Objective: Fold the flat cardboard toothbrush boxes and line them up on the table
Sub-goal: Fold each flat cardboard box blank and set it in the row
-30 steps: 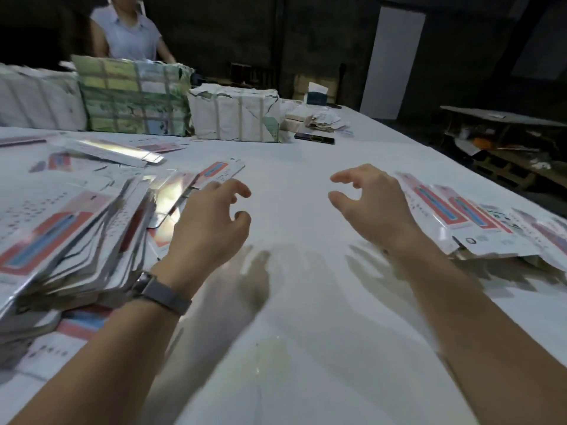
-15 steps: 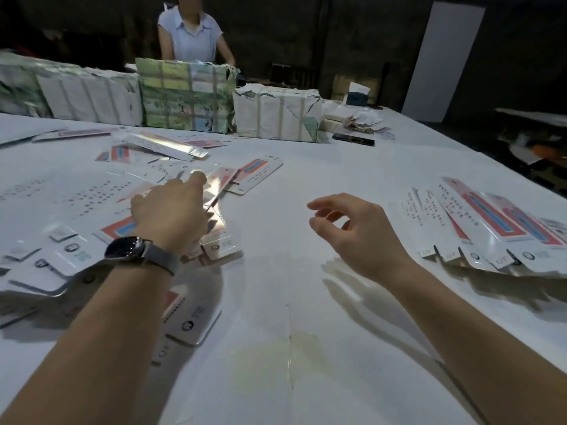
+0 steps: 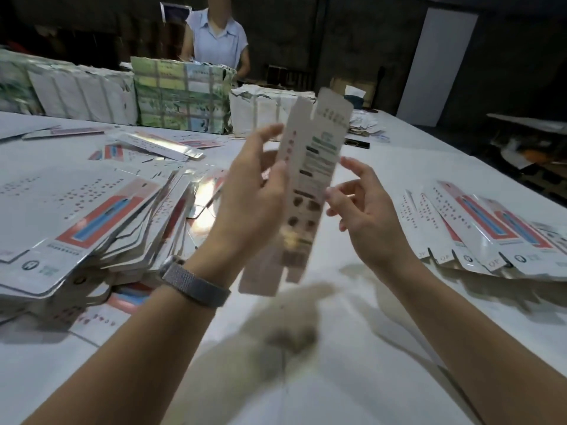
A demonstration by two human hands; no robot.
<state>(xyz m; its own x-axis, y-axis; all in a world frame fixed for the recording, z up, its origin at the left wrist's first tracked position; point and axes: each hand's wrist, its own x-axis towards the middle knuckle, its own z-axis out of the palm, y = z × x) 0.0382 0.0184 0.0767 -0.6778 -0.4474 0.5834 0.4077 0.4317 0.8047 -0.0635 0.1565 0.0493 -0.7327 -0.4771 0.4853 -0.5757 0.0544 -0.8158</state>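
My left hand (image 3: 254, 191) grips a flat toothbrush box (image 3: 306, 191), holding it upright above the table (image 3: 352, 348) at the centre of the frame. My right hand (image 3: 365, 216) has relaxed fingers, one fingertip touching the box's right edge. A heap of flat boxes (image 3: 92, 222) lies at left; folded boxes (image 3: 491, 228) line the right side.

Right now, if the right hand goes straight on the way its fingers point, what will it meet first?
Most likely the flat box held upright by the left hand; the right hand points at its edge. Whether its fingertips already touch is unclear.
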